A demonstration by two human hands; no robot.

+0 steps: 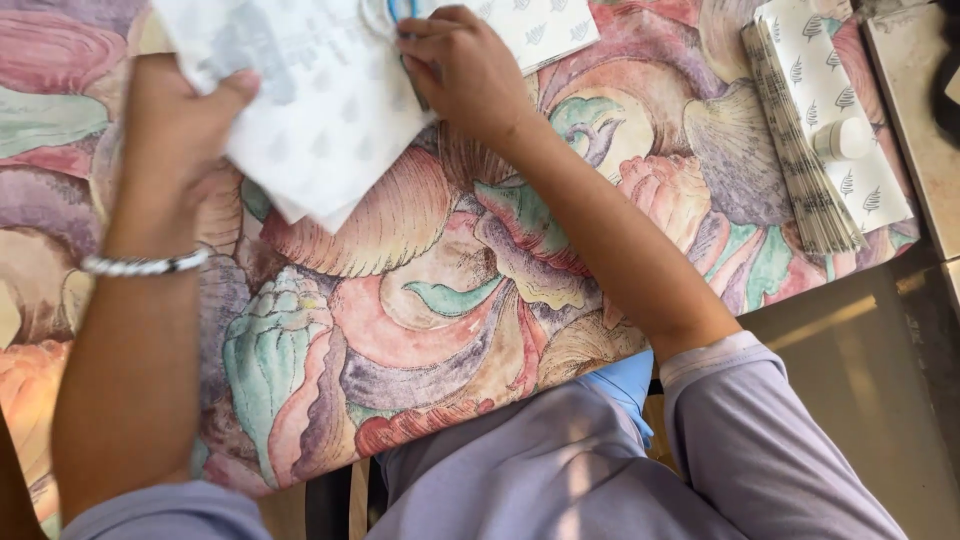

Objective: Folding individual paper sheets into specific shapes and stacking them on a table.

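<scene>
Head view, looking down at a worktop (pixel 420 300) under a cloth printed with big shells in pink, green and purple.

Left hand (pixel 175 130): far left, fingers closed on a white paper sheet (pixel 320 110) with a faint grey repeating motif. Thumb on top near the sheet's left edge, rest of the fingers underneath, hidden. Beaded bracelet (pixel 145 264) on that wrist.

Right hand (pixel 465 70): far centre, fingers curled tight and pressing down on the right edge of the same sheet. Something thin with a blue part (pixel 400 10) pokes out beyond the fingertips at the top edge; can't tell what it is, or whether the hand grips it or only rests beside it.

Sheet position: far left-centre, angled, near corner pointing at the person, partly lifted off the cloth on the left side. A second sheet of the same paper (pixel 540 30) lies under it, just right of the right hand.

Far right: stack of folded pieces of the same patterned paper (pixel 810 130), fanned edges facing left, with a small white bottle (pixel 845 138) lying on top. Well apart from both hands.

Near edge: person's lilac sleeves and lap.
</scene>
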